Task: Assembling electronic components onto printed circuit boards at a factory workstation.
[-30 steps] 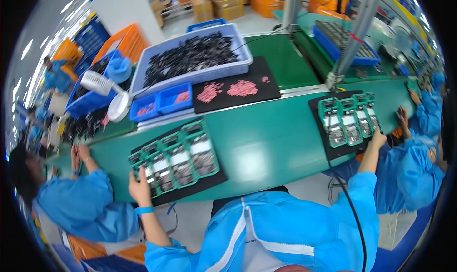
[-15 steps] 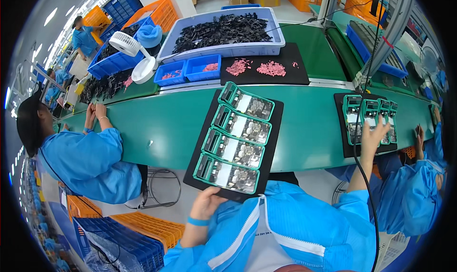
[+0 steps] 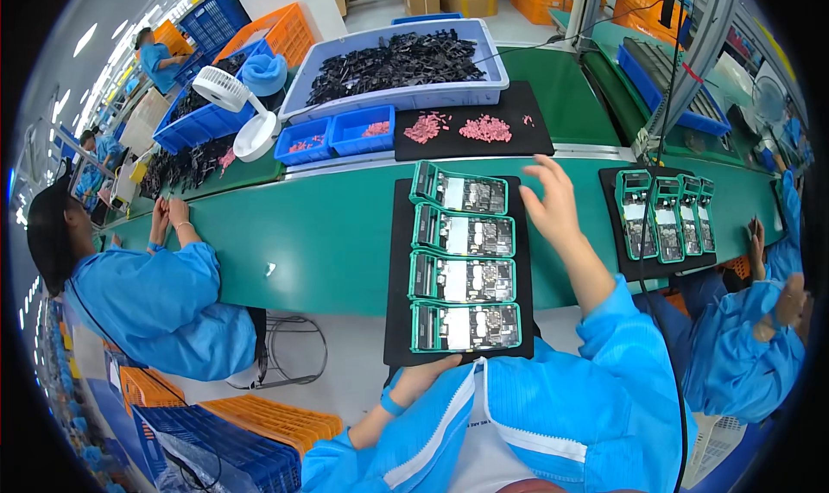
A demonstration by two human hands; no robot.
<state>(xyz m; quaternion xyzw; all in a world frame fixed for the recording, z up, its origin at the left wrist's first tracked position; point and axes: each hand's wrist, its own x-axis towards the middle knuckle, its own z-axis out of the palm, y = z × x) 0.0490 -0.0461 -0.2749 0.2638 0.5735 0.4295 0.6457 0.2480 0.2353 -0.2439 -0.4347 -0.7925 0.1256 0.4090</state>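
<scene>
A black tray point(image 3: 400, 260) lies lengthwise in front of me on the green conveyor belt point(image 3: 337, 225). It carries several green-framed circuit board assemblies point(image 3: 464, 280) stacked in a column. My left hand point(image 3: 423, 374) grips the tray's near edge. My right hand point(image 3: 551, 201) hovers with fingers spread just right of the tray's far end, holding nothing.
A second black tray point(image 3: 622, 234) with green assemblies sits to the right, near a co-worker in blue point(image 3: 747, 338). Another co-worker point(image 3: 147, 294) sits at left. Behind the belt are a black mat with pink parts point(image 3: 471, 130), small blue bins point(image 3: 332, 135), a large bin of black parts point(image 3: 397, 61) and a white fan point(image 3: 233, 100).
The tray has been turned from a slant to straight lengthwise in front of me. My right hand left the right-hand tray and came over beside this one.
</scene>
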